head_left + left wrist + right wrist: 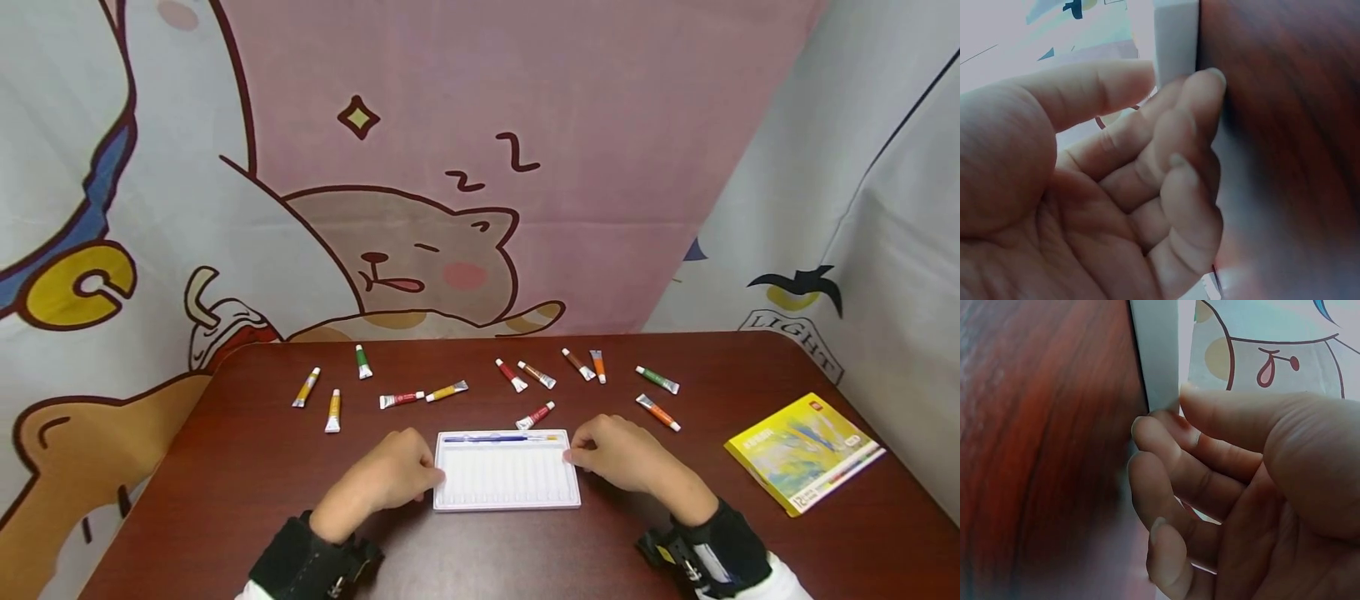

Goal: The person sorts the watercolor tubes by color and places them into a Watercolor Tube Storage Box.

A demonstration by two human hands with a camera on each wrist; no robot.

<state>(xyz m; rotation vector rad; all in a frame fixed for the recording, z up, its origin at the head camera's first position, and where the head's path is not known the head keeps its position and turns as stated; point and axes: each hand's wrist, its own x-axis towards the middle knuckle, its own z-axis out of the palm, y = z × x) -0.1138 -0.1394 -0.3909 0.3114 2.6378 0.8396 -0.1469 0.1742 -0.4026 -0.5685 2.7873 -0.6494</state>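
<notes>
At the near middle of the worktop (480,554), a white slotted tray (507,479) is held by both ends, whether flush or slightly raised cannot be told. The left hand (393,471) pinches its left edge and the right hand (622,454) its right edge, thumb against fingertips. It looks like thin moulded plastic, so probably light, fairly stiff, slick, and liable to flex under a hard squeeze. Opposite short sides seem the best hold, level, since the blue paintbrush (487,439) along the far side could roll out.

Smooth plastic tray (507,479), glossy wood-grain table (225,483)
</notes>
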